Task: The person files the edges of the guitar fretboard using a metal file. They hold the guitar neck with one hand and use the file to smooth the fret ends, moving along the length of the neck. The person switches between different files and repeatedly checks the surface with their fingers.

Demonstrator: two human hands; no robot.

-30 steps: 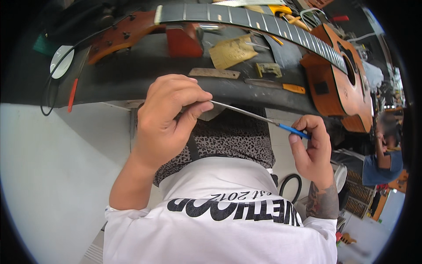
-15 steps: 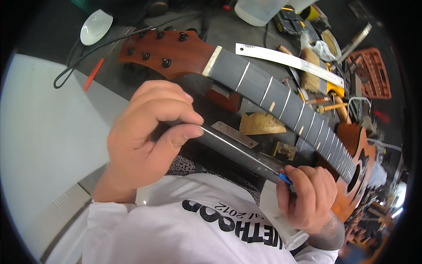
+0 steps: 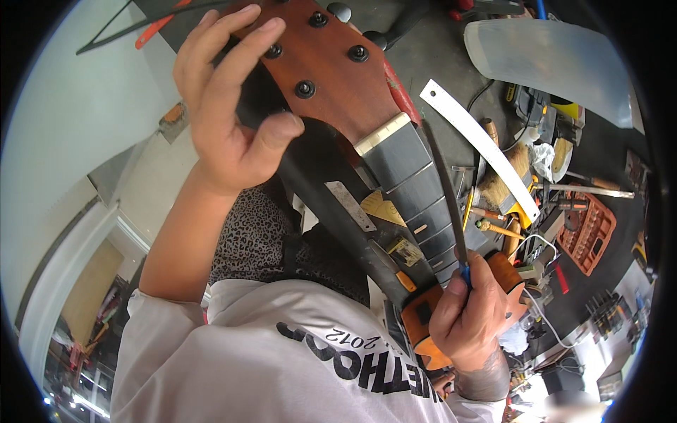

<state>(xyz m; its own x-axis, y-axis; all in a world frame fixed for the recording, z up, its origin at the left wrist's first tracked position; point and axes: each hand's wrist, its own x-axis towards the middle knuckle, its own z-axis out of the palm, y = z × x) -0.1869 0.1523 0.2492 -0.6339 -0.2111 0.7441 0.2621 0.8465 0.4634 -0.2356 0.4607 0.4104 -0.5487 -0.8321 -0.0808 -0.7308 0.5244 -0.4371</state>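
An acoustic guitar lies across the bench, its reddish-brown headstock (image 3: 324, 63) at the upper left with black tuning posts. A pale nut (image 3: 383, 134) sits where the headstock meets the dark fretboard (image 3: 405, 169). My right hand (image 3: 469, 307) is closed round the blue handle of a long thin file (image 3: 448, 190). The file's dark blade runs along the fretboard's far edge, its tip close to the nut; whether it touches cannot be seen. My left hand (image 3: 229, 113) is open with fingers spread, by the headstock's near edge, holding nothing.
Beyond the neck lie a steel ruler (image 3: 483, 144), a brush (image 3: 504, 176) and an orange tool case (image 3: 587, 229). A translucent plastic container (image 3: 550, 63) stands at the far right. Below the neck are a small metal plate (image 3: 350, 206) and a yellowish piece (image 3: 381, 209).
My left hand has let go of the file's tip and moved up beside the headstock. The file has swung from in front of the neck to the fretboard's far side. The view has shifted.
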